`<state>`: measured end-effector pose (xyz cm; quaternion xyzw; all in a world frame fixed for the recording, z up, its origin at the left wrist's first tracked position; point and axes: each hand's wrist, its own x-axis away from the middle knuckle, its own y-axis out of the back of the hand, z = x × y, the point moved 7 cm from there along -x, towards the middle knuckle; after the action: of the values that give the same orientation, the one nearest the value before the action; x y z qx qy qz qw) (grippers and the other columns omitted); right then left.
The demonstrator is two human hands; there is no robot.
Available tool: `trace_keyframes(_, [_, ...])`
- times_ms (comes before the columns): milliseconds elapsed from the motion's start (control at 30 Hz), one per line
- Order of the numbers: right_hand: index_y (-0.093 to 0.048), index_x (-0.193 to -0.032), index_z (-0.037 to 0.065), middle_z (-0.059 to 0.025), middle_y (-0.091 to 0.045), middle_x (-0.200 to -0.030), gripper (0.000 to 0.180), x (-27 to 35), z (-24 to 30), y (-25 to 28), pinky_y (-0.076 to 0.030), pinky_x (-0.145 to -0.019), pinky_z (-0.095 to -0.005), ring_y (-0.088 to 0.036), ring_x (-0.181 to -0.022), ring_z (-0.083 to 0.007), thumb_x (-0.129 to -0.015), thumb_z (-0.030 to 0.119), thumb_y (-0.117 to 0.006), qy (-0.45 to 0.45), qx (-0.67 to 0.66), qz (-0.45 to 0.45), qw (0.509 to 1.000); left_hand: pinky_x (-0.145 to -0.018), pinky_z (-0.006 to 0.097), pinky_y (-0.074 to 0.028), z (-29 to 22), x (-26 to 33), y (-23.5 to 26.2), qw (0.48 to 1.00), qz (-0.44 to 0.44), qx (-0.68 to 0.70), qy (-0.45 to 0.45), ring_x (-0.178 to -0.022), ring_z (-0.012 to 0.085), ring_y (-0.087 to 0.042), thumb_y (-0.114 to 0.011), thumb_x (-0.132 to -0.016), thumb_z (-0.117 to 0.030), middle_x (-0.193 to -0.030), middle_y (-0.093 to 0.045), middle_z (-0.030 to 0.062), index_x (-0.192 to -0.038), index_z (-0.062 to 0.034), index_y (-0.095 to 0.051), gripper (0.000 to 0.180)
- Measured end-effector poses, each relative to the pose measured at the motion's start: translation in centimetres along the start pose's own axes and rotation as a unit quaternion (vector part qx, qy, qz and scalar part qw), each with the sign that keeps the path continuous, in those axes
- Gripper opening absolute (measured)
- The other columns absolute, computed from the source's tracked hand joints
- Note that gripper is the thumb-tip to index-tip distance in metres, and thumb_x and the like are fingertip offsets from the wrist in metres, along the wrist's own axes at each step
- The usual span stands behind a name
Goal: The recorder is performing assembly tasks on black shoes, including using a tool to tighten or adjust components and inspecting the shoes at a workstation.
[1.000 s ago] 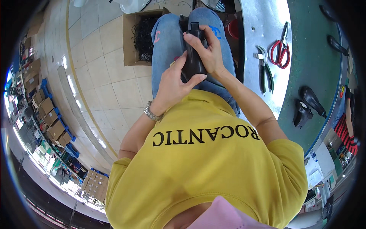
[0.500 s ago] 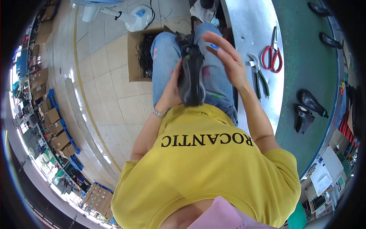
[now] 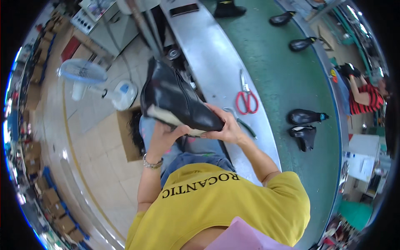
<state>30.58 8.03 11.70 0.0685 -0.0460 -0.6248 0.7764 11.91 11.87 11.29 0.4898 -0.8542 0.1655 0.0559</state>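
A black leather ankle boot [image 3: 177, 98] lies tilted across both hands above my lap, its toe to the right and its shaft rising to the upper left. A pale, unblackened strip runs along its lower edge. My left hand [image 3: 163, 136] grips that lower edge near the heel, thumb along the pale strip. Wrapped round the toe is my right hand [image 3: 226, 127], fingers on top and thumb beneath. Beyond it, on the metal ledge [image 3: 204, 35], lie red-handled scissors [image 3: 247, 99] and dark-green-handled pincers [image 3: 245, 126], partly hidden by the hand.
Several black boots, one of them here [image 3: 306, 116], stand on the green belt [image 3: 266, 62] at the right. A phone [image 3: 184, 10] lies on the far ledge. On the left are a white fan [image 3: 83, 71] and an open carton [image 3: 124, 135]. Another person [image 3: 363, 96] works across the belt.
My right hand, earlier open and apart, has closed on the boot's toe. The boot has been raised from between my knees and turned sideways. My view has swung, so the surroundings have shifted.
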Motion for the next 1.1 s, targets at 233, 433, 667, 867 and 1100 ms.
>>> trace_keyframes(233, [-0.041,-0.144,0.001,-0.0112,-0.053,-0.135,0.078,4.3,-4.4,9.5,-0.041,-0.101,-0.0287,-0.056,-0.118,-0.0181,-0.073,0.001,-0.073,-0.018,-0.075,-0.390,0.917,-0.109,0.046,-0.033,1.1,-1.4,3.8,0.971,-0.147,-0.152,-0.109,-0.135,0.0330,-0.040,-0.074,-0.086,-0.030,-0.152,-0.031,0.0211,-0.153,-0.0048,-0.015,0.092])
trace_keyframes(433, [-0.039,-0.146,0.008,-0.0205,-0.064,-0.117,0.079,8.3,-8.7,22.7,-0.048,-0.090,-0.0336,-0.063,-0.104,-0.0268,-0.079,0.032,-0.073,-0.103,0.096,-0.606,0.783,-0.111,0.044,-0.030,6.3,1.4,11.7,0.849,-0.303,-0.424,-0.087,-0.137,0.0394,-0.035,-0.067,-0.091,-0.031,-0.149,-0.033,0.0252,-0.147,0.0040,-0.028,0.076])
trace_keyframes(667, [-0.028,-0.150,0.018,-0.0263,-0.065,-0.112,0.087,8.3,-16.2,29.4,-0.048,-0.090,-0.0495,-0.063,-0.104,-0.0443,-0.080,0.048,-0.068,-0.511,0.436,-0.339,0.659,-0.113,0.046,-0.027,13.9,-0.6,14.5,0.817,-0.282,-0.501,-0.044,-0.137,0.0413,-0.033,-0.061,-0.094,-0.034,-0.149,-0.031,0.0279,-0.146,0.0055,-0.029,0.072])
trace_keyframes(867, [-0.063,-0.120,0.010,-0.0190,-0.065,-0.114,0.048,-3.8,-10.9,29.1,-0.043,-0.093,-0.0506,-0.057,-0.112,-0.0370,-0.080,0.034,-0.071,-0.280,0.549,-0.411,0.672,-0.111,0.047,-0.029,15.2,-2.8,14.8,0.773,-0.312,-0.552,-0.012,-0.136,0.0406,-0.034,-0.058,-0.094,-0.029,-0.149,-0.032,0.0256,-0.145,0.0035,-0.032,0.066])
trace_keyframes(1100, [-0.041,-0.139,0.003,-0.0214,-0.043,-0.142,0.069,-30.8,-12.3,32.1,-0.043,-0.103,-0.0451,-0.049,-0.125,-0.0381,-0.081,0.027,-0.070,-0.056,0.466,-0.375,0.799,-0.109,0.047,-0.032,15.1,-3.7,15.6,0.794,-0.304,-0.524,-0.039,-0.133,0.0405,-0.038,-0.056,-0.095,-0.029,-0.145,-0.038,0.0255,-0.143,0.0027,-0.037,0.061])
